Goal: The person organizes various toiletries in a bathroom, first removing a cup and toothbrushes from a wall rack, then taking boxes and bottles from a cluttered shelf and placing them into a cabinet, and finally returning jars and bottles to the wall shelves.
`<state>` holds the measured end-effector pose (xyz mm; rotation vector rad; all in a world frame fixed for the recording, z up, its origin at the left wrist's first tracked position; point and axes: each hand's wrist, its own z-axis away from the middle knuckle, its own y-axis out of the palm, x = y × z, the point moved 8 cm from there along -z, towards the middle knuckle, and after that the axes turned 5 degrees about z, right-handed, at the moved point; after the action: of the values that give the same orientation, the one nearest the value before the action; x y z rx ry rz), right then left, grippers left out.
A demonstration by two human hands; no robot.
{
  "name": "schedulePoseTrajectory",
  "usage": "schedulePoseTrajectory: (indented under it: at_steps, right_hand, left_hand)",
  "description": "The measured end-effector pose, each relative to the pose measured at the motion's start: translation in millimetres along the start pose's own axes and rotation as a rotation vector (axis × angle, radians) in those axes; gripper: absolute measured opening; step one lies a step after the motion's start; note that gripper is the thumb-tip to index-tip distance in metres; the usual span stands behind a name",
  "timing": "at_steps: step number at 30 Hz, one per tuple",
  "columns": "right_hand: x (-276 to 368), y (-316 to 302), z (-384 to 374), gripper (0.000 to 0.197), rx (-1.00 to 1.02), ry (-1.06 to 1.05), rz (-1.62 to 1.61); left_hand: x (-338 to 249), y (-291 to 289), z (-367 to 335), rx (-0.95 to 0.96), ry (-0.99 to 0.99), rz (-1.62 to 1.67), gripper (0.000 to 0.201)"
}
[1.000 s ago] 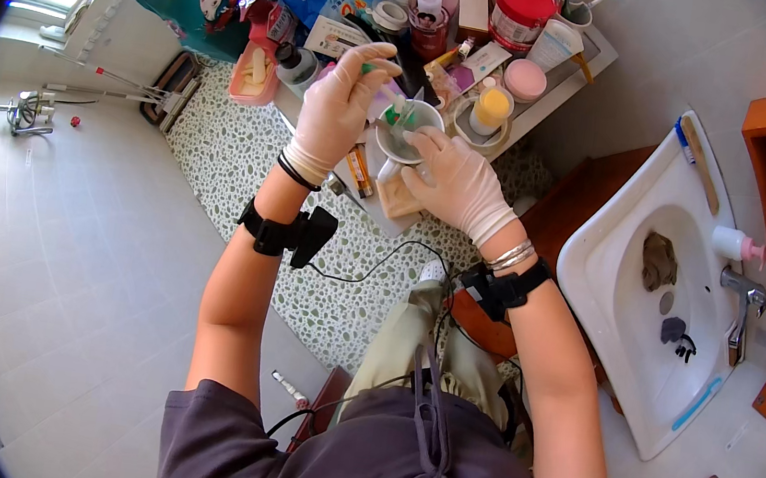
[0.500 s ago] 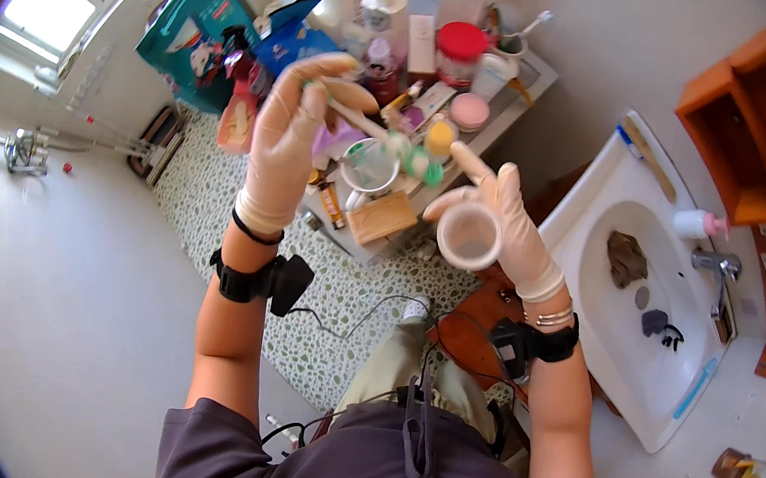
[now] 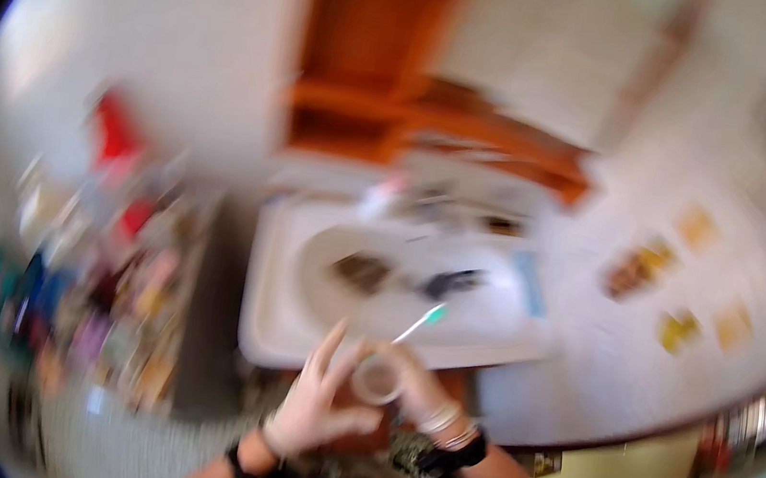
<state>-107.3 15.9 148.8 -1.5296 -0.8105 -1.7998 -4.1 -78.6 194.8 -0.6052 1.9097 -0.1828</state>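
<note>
Blur softens the whole scene. In front of the washbasin, my gloved right hand is closed around a small white cup, its round mouth facing up. A slim white toothbrush with a green head rises from the fingers of that hand, tilted up to the right over the basin's near rim. Beside the cup on the left, my gloved left hand has its fingers spread and nothing visible in it. Whether its fingertips touch the cup I cannot tell.
The white basin holds a brown cloth and a dark item. Behind it are a tap and a pink-topped bottle. An orange-brown wooden shelf hangs above. A cluttered table stands left.
My view has swung right from the cluttered table to the basin. Both hands have come close together. The toothbrush, earlier in my left hand, is now at my right hand with the cup.
</note>
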Motion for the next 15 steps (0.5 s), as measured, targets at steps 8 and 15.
schedulePoseTrajectory:
  at_steps: [8, 15]
  right_hand:
    - [61.2, -119.7, 96.6, 0.043, -0.263, -0.257, -0.09]
    - [240.8, -242.9, 248.5, 0.028, -1.022, -0.697, 0.551]
  left_hand:
    - [-35.3, 137.8, -39.0, 0.023, 0.224, 0.446, 0.046]
    - [-43.9, 189.1, -59.4, 0.049, 0.389, 0.379, 0.054]
